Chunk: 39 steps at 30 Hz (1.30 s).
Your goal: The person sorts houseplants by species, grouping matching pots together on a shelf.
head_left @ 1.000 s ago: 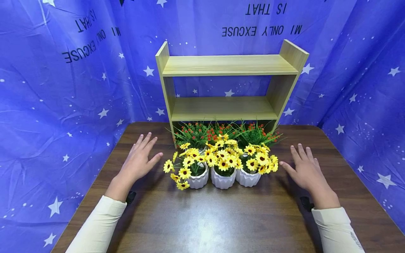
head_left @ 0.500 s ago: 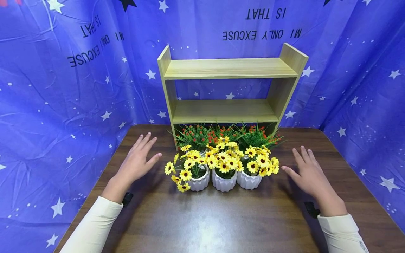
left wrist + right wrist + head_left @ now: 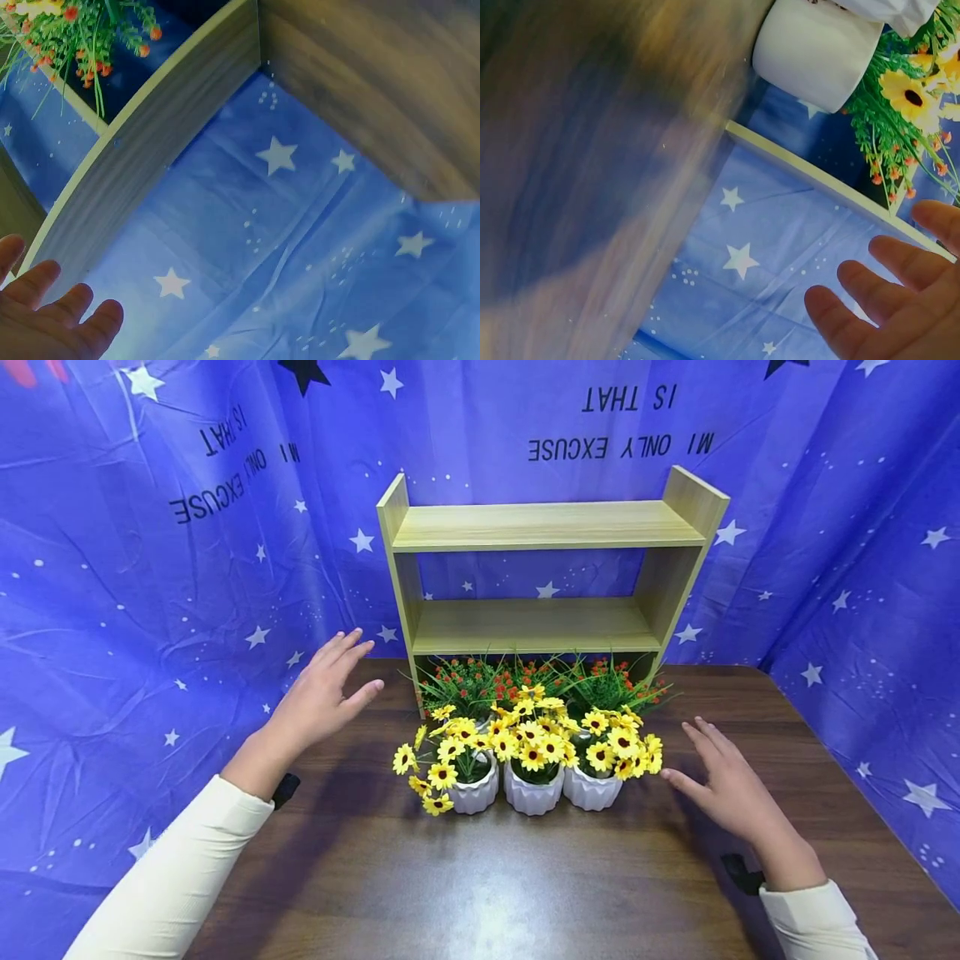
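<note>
My left hand (image 3: 315,697) hovers left of the flowers with fingers extended, holding nothing. On the other side, my right hand (image 3: 731,785) is stretched out over the table, its thumb near the right-hand yellow flowers (image 3: 622,743). Three white fluted pots stand in a front row: a left pot (image 3: 474,795), a middle pot (image 3: 532,793) and a right pot (image 3: 591,789), all with yellow daisy-like flowers. Behind them are grassy plants with small red flowers (image 3: 461,681); their pots are mostly hidden. In the right wrist view a white pot (image 3: 817,56) shows near the spread fingers (image 3: 900,259).
A light wooden shelf unit (image 3: 525,627) with two visible boards stands at the back of the brown table (image 3: 420,893), behind the plants. Blue curtains (image 3: 150,610) with white stars surround the table. Each wrist wears a black strap-like device.
My left hand has risen and moved up toward the shelf's left side. The right hand has turned slightly inward, its fingers closer together. Plants and shelf stay put; the head view has tilted slightly.
</note>
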Motion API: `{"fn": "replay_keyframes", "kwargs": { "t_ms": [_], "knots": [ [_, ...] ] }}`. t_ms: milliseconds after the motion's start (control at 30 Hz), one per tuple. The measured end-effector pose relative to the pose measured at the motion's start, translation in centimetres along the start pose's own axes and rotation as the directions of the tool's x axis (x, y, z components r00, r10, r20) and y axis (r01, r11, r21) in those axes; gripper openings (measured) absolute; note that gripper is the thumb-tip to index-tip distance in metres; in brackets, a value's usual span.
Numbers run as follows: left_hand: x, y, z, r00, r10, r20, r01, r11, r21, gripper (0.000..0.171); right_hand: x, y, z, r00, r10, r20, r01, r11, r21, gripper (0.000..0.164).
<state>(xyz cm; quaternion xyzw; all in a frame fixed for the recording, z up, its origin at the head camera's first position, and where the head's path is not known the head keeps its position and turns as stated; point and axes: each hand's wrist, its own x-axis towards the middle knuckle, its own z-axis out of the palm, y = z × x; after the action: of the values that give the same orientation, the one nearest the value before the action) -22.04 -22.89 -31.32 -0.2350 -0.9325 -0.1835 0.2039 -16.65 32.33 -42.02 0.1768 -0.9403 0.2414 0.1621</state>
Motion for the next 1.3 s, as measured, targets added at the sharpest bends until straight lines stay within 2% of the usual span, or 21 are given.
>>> {"fn": "replay_keyframes", "kwargs": {
  "t_ms": [133, 267, 367, 467, 633, 800, 933, 1000, 1200, 1300],
  "knots": [
    [1.5, 0.4, -1.5, 0.999, 0.032, 0.014, -0.032, 0.999, 0.029, 0.059, -0.1, 0.0, 0.4, 1.0, -0.002, 0.003, 0.002, 1.0, 0.02, 0.076],
    [3.1, 1.0, -3.1, 0.996, 0.084, -0.011, -0.083, 0.995, 0.055, 0.058, -0.2, -0.1, 1.0, 1.0, 0.016, 0.021, -0.017, 0.998, 0.055, 0.072],
    [4.4, 1.7, -4.2, 0.993, 0.105, -0.057, -0.104, 0.994, 0.032, 0.057, -0.3, -0.3, 1.4, 0.998, 0.048, 0.045, -0.052, 0.995, 0.091, 0.073],
    [5.8, 2.6, -5.1, 0.987, 0.104, -0.126, -0.109, 0.994, -0.033, 0.057, -0.4, -0.6, 1.7, 0.992, 0.092, 0.081, -0.102, 0.986, 0.132, 0.074],
    [8.2, 3.9, -6.1, 0.965, 0.099, -0.244, -0.132, 0.984, -0.123, 0.055, -0.4, -0.8, 2.3, 0.98, 0.134, 0.144, -0.16, 0.97, 0.182, 0.073],
    [10.9, 3.8, -6.0, 0.931, 0.111, -0.348, -0.172, 0.974, -0.149, 0.052, -0.3, -1.2, 2.9, 0.969, 0.17, 0.181, -0.207, 0.955, 0.21, 0.069],
    [12.9, 3.4, -5.3, 0.903, 0.09, -0.419, -0.189, 0.962, -0.2, 0.052, -0.6, -1.5, 3.3, 0.957, 0.196, 0.213, -0.241, 0.948, 0.21, 0.07],
    [13.6, 3.2, -5.0, 0.898, 0.062, -0.436, -0.175, 0.959, -0.224, 0.052, -0.8, -1.6, 3.5, 0.956, 0.197, 0.218, -0.244, 0.947, 0.211, 0.072],
    [15.1, 2.7, -4.6, 0.895, -0.027, -0.446, -0.109, 0.955, -0.276, 0.053, -1.0, -1.6, 3.9, 0.957, 0.189, 0.22, -0.239, 0.944, 0.229, 0.068],
    [15.7, 2.7, -4.5, 0.89, -0.047, -0.453, -0.099, 0.951, -0.293, 0.055, -0.8, -1.6, 3.9, 0.959, 0.183, 0.217, -0.236, 0.939, 0.249, 0.068]
  ]
}}
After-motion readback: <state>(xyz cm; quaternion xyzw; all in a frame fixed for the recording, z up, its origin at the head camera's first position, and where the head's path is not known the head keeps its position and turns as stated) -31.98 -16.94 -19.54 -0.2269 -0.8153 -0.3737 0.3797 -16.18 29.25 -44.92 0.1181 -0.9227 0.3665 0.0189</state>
